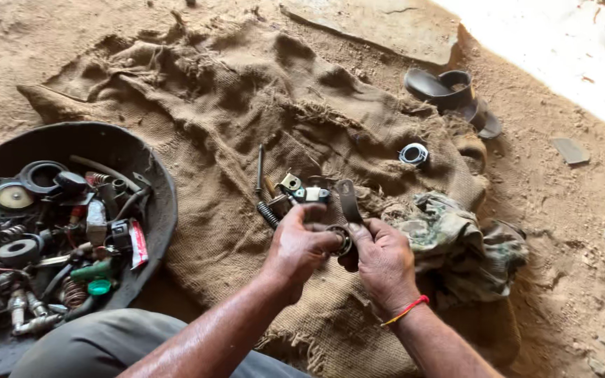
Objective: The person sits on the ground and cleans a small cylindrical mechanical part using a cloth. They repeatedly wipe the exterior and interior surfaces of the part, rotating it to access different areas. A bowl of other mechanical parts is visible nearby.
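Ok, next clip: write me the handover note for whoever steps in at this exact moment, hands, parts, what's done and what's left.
Left hand and right hand: both grip one small round metal ring part over the burlap sack.
Loose on the sack just beyond the hands: a curved dark bracket, a coil spring, a long bolt, small metal fittings. A ring lies farther right.
Black pan at left holds mixed spares.
Done: parts laid out. Left: the ring part is not yet joined to anything.
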